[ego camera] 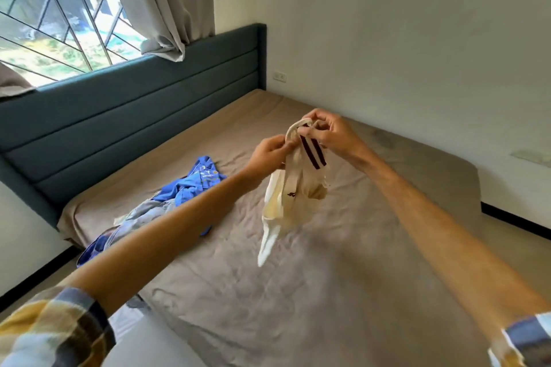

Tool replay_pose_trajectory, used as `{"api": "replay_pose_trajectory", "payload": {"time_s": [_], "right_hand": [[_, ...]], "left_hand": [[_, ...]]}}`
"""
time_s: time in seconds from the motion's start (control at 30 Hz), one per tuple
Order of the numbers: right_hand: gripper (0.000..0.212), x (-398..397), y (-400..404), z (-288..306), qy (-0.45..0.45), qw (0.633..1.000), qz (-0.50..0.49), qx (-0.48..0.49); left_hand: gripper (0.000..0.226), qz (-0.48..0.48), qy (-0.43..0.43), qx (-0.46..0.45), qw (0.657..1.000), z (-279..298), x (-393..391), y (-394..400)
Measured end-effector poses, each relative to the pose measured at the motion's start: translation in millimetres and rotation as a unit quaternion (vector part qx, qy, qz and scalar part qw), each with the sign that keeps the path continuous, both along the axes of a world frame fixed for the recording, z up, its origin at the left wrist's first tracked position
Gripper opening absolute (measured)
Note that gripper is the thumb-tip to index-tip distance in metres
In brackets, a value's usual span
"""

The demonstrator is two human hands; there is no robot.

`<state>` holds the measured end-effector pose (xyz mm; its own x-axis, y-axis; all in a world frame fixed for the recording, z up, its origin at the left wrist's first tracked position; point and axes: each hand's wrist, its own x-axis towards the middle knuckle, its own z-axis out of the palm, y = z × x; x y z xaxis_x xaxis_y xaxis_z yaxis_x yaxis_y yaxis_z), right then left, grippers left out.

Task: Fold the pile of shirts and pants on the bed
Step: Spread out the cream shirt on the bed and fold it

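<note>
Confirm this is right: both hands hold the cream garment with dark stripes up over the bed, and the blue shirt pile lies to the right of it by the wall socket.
Wrong on the side. In the head view the blue shirt pile lies left of the cream garment, near the headboard. Left hand and right hand do hold it above the bed.

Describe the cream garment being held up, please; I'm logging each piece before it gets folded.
The cream garment is a light, thin-looking fabric piece with dark maroon stripes near its top and a small dark logo lower down. It hangs bunched and unfolded in the air above the bed, not touching it, one pale end trailing down. The left hand pinches its upper edge from one side and the right hand grips the top beside the stripes. Whether it is a shirt or shorts cannot be told.
</note>
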<state>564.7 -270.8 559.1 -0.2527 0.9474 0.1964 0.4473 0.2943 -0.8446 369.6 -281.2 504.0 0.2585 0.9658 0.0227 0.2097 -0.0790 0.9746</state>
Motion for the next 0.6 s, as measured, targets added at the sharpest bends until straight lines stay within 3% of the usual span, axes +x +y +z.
{"api": "replay_pose_trajectory", "payload": {"time_s": [0.07,0.17,0.23,0.33,0.43,0.53,0.6], "right_hand": [[0.037,16,-7,4,0.011,0.994,0.056,-0.089],[0.081,29,-18,-32,-0.122,0.960,0.113,-0.224],[0.090,23,-33,-77,-0.188,0.930,0.152,-0.278],[0.089,8,-64,-153,-0.197,0.901,0.151,-0.356],[0.075,-11,-96,-213,-0.121,0.887,0.069,-0.440],[0.042,-20,-104,-254,-0.020,0.908,-0.048,-0.417],[0.024,-7,-97,-268,-0.046,0.924,-0.138,-0.354]], "left_hand": [[0.027,-0.014,-0.034,-0.042,0.998,13,-13,6],[0.017,0.005,-0.056,-0.105,0.993,28,-27,8],[0.019,0.034,-0.072,-0.135,0.988,33,-29,6],[0.024,0.001,-0.115,-0.174,0.978,33,-28,4],[0.022,-0.026,-0.094,-0.203,0.974,25,-28,-3],[0.024,0.009,-0.036,-0.230,0.972,11,-35,-9],[0.033,0.040,0.022,-0.239,0.970,5,-50,-11]]}}
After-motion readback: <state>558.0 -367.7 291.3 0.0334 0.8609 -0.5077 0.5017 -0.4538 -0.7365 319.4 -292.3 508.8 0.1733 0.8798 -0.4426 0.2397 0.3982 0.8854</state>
